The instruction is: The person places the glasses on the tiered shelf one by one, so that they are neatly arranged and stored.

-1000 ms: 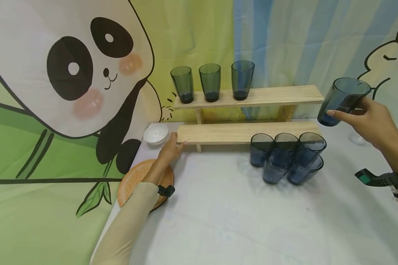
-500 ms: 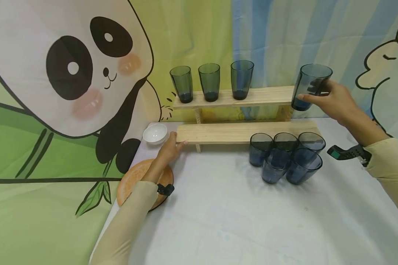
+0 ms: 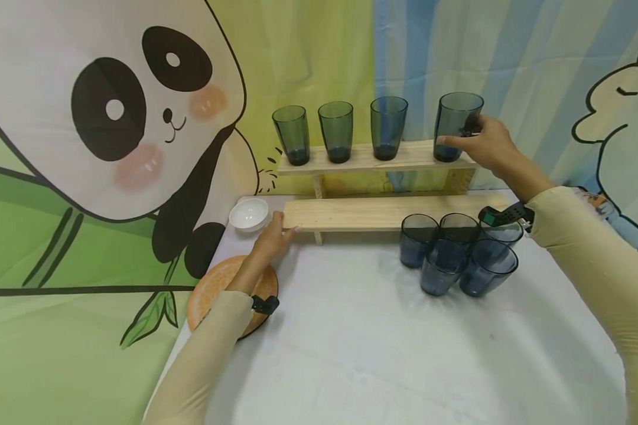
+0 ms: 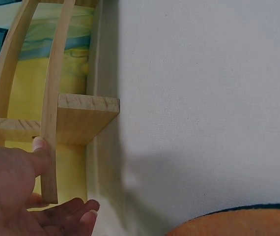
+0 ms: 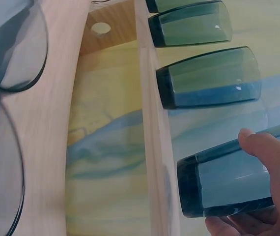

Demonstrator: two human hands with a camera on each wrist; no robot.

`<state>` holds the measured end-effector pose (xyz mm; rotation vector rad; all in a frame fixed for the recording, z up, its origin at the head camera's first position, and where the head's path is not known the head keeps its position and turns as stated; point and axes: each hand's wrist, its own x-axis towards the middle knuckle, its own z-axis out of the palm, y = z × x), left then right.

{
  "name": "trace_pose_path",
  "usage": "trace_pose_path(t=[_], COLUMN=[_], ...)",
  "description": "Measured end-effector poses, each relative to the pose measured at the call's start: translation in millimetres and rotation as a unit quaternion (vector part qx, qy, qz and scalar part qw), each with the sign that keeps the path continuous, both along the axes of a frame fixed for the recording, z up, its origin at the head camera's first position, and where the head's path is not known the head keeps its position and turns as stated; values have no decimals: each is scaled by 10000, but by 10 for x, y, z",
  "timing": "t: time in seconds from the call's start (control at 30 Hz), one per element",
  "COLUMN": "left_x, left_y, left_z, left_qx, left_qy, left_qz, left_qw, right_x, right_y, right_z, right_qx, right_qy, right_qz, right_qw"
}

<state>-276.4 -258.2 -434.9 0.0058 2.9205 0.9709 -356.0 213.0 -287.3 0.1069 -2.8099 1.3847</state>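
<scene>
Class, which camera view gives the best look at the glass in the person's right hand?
The head view: the glass shows whole, gripped by the right hand, at the top shelf beside three others. The right wrist view shows its base and side close up, with fingers round it. The left wrist view misses it.

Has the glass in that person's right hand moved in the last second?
Yes. The glass in the right hand went left, from beyond the top shelf's right end onto it.
</scene>
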Motion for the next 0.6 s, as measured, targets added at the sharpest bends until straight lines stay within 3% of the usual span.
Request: trace_pose_path(t=[0.27,0.6], left_x=[-14,-29], left_y=[-4,-17], left_z=[19,44], left_qx=[-18,-120], left_qy=[2,-88], left_qz=[-43,-40], left_qw=[10000,9999], right_x=[-194,-311], right_y=[-182,-256], right_z=[-2,-14], right_qx=[-196,-98], right_qy=[-113,-260], right_qz=[-47,-115], right_qw=[9997,9995])
